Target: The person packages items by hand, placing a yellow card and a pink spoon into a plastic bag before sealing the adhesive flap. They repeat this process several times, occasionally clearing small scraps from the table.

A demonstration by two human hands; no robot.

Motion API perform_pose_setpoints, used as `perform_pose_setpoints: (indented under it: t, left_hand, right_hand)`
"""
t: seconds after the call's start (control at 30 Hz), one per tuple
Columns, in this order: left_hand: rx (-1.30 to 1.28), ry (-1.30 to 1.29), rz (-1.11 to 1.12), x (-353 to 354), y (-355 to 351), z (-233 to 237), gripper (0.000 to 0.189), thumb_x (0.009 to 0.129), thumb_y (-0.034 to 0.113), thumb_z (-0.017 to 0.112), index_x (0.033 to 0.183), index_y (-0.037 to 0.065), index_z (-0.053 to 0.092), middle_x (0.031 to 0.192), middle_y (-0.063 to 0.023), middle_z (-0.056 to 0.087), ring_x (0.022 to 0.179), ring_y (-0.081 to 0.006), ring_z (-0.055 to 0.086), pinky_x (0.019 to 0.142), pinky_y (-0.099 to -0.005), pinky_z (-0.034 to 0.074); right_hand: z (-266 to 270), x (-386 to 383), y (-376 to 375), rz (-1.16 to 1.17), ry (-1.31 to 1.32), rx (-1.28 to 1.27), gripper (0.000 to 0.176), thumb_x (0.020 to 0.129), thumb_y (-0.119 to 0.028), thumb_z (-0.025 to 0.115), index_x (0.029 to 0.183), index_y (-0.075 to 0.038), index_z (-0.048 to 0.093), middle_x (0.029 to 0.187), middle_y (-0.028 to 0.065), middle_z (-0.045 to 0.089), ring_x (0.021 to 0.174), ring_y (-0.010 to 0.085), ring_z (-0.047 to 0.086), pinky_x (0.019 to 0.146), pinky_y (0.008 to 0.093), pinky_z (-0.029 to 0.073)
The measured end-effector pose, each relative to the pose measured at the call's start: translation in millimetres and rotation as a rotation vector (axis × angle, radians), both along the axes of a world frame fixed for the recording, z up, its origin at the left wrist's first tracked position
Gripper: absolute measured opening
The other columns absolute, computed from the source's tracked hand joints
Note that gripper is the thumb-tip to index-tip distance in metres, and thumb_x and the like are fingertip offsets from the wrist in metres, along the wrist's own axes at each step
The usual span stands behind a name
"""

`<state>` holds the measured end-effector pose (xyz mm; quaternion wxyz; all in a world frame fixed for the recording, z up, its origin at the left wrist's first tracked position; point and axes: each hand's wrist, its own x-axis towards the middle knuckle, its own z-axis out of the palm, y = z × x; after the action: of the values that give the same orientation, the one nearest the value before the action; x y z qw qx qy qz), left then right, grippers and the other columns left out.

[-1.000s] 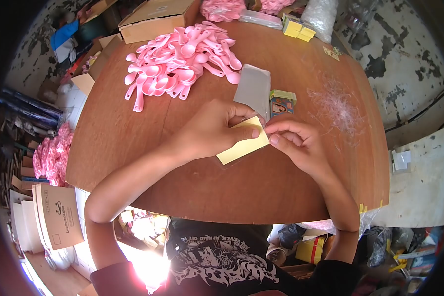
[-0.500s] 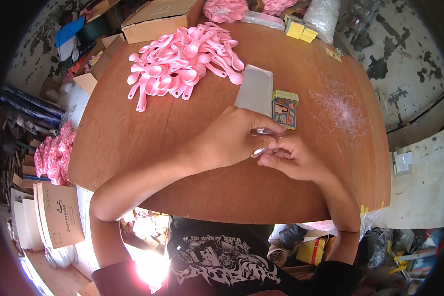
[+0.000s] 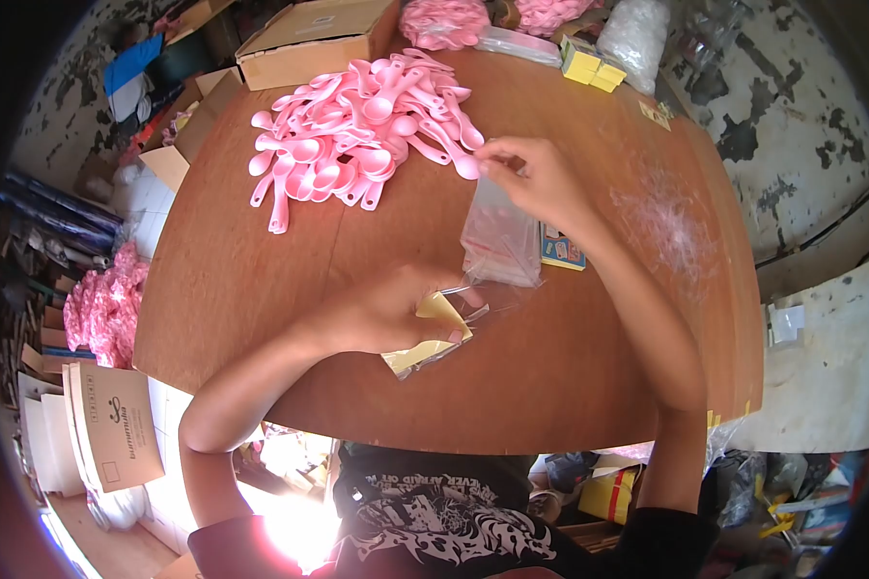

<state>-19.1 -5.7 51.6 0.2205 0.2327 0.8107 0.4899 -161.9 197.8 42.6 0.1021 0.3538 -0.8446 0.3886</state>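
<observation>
My left hand (image 3: 406,307) is closed around a small clear plastic bag (image 3: 410,372) with a pale yellow card (image 3: 417,355) in it, low over the near middle of the table. Further out, my right hand (image 3: 536,183) reaches to the pile's right edge. Its fingertips are pinched at the bowl of a pink spoon (image 3: 466,167). Many more pink spoons (image 3: 357,125) lie heaped to the left. Under my right wrist rests a stack of clear plastic bags (image 3: 500,246), partly overlapping a stack of printed cards (image 3: 563,251).
A cardboard box (image 3: 314,43) stands at the table's back edge, near pink bundles (image 3: 444,21) and small yellow boxes (image 3: 591,66). Thin clear plastic strands (image 3: 668,222) lie on the right of the brown table (image 3: 261,289).
My hands were together at the table's middle and have parted. The left came nearer and leftward with the bag and card; the right reached forward to the spoon at the pile's edge.
</observation>
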Motion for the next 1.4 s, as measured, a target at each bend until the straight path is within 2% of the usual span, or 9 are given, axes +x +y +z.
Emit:
perform_pose_setpoints:
  t: [0.07, 0.23, 0.3, 0.63, 0.8, 1.03, 1.17, 1.27, 1.4]
  left_hand:
    - [0.051, 0.06, -0.075, -3, -3, -12, 0.035, 0.084, 0.016, 0.071, 0.116, 0.005, 0.063, 0.093, -0.0083, 0.069, 0.083, -0.0124, 0.063, 0.074, -0.0292, 0.049]
    - [0.058, -0.008, -0.053, -3, -7, -14, 0.036, 0.082, 0.015, 0.072, 0.115, 0.005, 0.063, 0.092, -0.01, 0.068, 0.083, -0.0152, 0.063, 0.075, -0.0316, 0.049]
    - [0.081, -0.027, -0.024, -1, -7, -8, 0.036, 0.08, 0.014, 0.072, 0.113, 0.004, 0.063, 0.092, -0.0122, 0.067, 0.084, -0.0184, 0.064, 0.076, -0.034, 0.049]
    - [0.132, 0.033, -0.027, -3, -9, -16, 0.037, 0.083, 0.017, 0.072, 0.117, 0.007, 0.062, 0.092, -0.0044, 0.068, 0.081, -0.0094, 0.061, 0.072, -0.0277, 0.049]
    - [0.099, 0.034, -0.051, 0, -4, -15, 0.038, 0.083, 0.017, 0.073, 0.117, 0.006, 0.062, 0.093, -0.0053, 0.067, 0.083, -0.0105, 0.06, 0.075, -0.0288, 0.049]
    - [0.097, -0.049, -0.044, 3, -5, -10, 0.038, 0.084, 0.018, 0.073, 0.117, 0.005, 0.062, 0.093, -0.0057, 0.067, 0.082, -0.0106, 0.06, 0.074, -0.0284, 0.048]
    - [0.137, 0.041, -0.057, 1, -6, -21, 0.038, 0.084, 0.017, 0.073, 0.118, 0.005, 0.061, 0.089, -0.0045, 0.067, 0.079, -0.0089, 0.06, 0.069, -0.0274, 0.048]
    - [0.149, -0.011, -0.063, 1, -5, -22, 0.037, 0.084, 0.016, 0.072, 0.117, 0.005, 0.061, 0.088, -0.003, 0.066, 0.077, -0.0073, 0.059, 0.066, -0.0261, 0.048]
    - [0.143, -0.063, -0.054, 3, -7, -15, 0.036, 0.084, 0.016, 0.073, 0.117, 0.006, 0.061, 0.088, -0.002, 0.066, 0.077, -0.0068, 0.059, 0.066, -0.025, 0.048]
  right_hand:
    - [-14, -32, -25, -0.013, 0.125, 0.057, 0.016, 0.083, -0.018, 0.067, 0.09, -0.004, 0.071, 0.076, 0.0138, 0.068, 0.069, 0.0223, 0.067, 0.063, 0.0367, 0.052]
    - [-14, -52, -78, -0.191, 0.302, 0.455, 0.024, 0.079, -0.019, 0.069, 0.096, -0.003, 0.069, 0.082, 0.0187, 0.067, 0.08, 0.0332, 0.067, 0.068, 0.0433, 0.054]
    - [-20, -54, -91, -0.293, 0.388, 0.478, 0.01, 0.077, -0.015, 0.067, 0.075, -0.005, 0.067, 0.073, 0.0144, 0.066, 0.072, 0.0324, 0.067, 0.063, 0.0431, 0.053]
    - [1, -68, -65, -0.229, 0.006, 0.098, 0.024, 0.073, -0.007, 0.063, 0.097, -0.002, 0.069, 0.08, 0.0149, 0.07, 0.077, 0.0252, 0.07, 0.074, 0.0365, 0.053]
    - [-17, -67, -71, -0.124, 0.225, 0.334, 0.025, 0.078, -0.021, 0.068, 0.097, -0.004, 0.068, 0.092, 0.0189, 0.068, 0.084, 0.0365, 0.066, 0.076, 0.045, 0.052]
    - [-27, -58, -107, -0.307, 0.23, 0.406, 0.017, 0.075, -0.016, 0.07, 0.083, -0.002, 0.069, 0.089, 0.0181, 0.067, 0.095, 0.036, 0.064, 0.081, 0.0467, 0.052]
    - [-30, -77, -101, -0.161, 0.118, 0.264, 0.02, 0.075, -0.02, 0.071, 0.084, -0.002, 0.069, 0.091, 0.0187, 0.067, 0.094, 0.0374, 0.063, 0.081, 0.0466, 0.052]
    - [-32, -74, -98, -0.219, 0.132, 0.453, 0.023, 0.075, -0.022, 0.072, 0.083, -0.001, 0.068, 0.093, 0.0178, 0.067, 0.093, 0.0375, 0.063, 0.079, 0.047, 0.052]
    - [-17, -59, -86, -0.2, 0.11, 0.141, 0.019, 0.072, -0.008, 0.072, 0.087, 0.002, 0.066, 0.078, 0.014, 0.067, 0.072, 0.0231, 0.065, 0.064, 0.0361, 0.051]
